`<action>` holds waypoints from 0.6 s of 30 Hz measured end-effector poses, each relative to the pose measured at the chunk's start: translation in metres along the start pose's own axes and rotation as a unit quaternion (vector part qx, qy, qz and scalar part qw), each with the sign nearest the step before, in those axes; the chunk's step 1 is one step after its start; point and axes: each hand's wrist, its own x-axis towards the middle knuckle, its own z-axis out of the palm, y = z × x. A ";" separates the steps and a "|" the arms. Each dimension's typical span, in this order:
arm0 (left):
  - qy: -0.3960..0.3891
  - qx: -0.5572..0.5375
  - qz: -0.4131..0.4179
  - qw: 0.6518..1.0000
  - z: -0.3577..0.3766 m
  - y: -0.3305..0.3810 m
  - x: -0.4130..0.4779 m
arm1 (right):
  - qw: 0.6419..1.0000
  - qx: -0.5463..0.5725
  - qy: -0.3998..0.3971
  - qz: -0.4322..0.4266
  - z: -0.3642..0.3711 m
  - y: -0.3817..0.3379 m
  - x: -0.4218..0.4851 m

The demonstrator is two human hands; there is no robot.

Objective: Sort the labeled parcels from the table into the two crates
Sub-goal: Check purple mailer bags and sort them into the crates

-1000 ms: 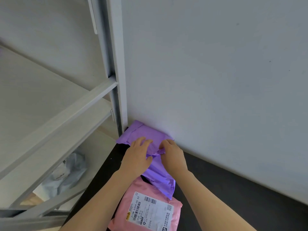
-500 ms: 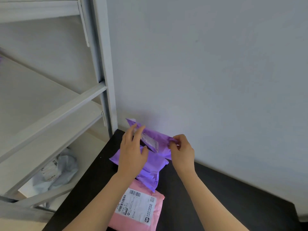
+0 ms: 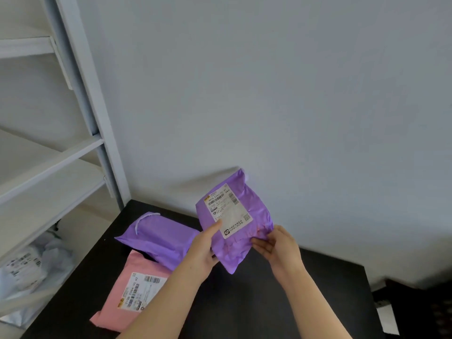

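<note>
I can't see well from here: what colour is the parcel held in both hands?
The held parcel is purple with a white label; head view.

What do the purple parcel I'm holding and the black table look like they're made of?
Purple parcel: probably thin plastic film, slightly glossy; it creases softly and catches light. Its label: likely matte white paper, printed with barcodes. Table: hard, smooth, matte black top; laminate or painted wood, cannot tell which.

A purple parcel [image 3: 241, 226] bears a white label [image 3: 228, 210] printed with black barcodes. A second purple parcel [image 3: 161, 238] and a pink parcel [image 3: 127, 289] lie on the black desk [image 3: 256, 309] beside white shelving [image 3: 49, 167].
</note>
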 end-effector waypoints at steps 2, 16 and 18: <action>0.045 0.079 0.033 0.995 0.007 -0.004 0.004 | 1.000 -0.026 0.007 0.012 -0.014 0.003 0.001; 0.039 0.193 0.190 0.962 0.038 -0.013 -0.015 | 0.957 -0.241 0.120 -0.109 -0.056 0.005 0.001; 0.033 0.189 0.195 0.962 0.039 -0.012 -0.017 | 0.956 -0.244 0.115 -0.120 -0.056 0.005 0.002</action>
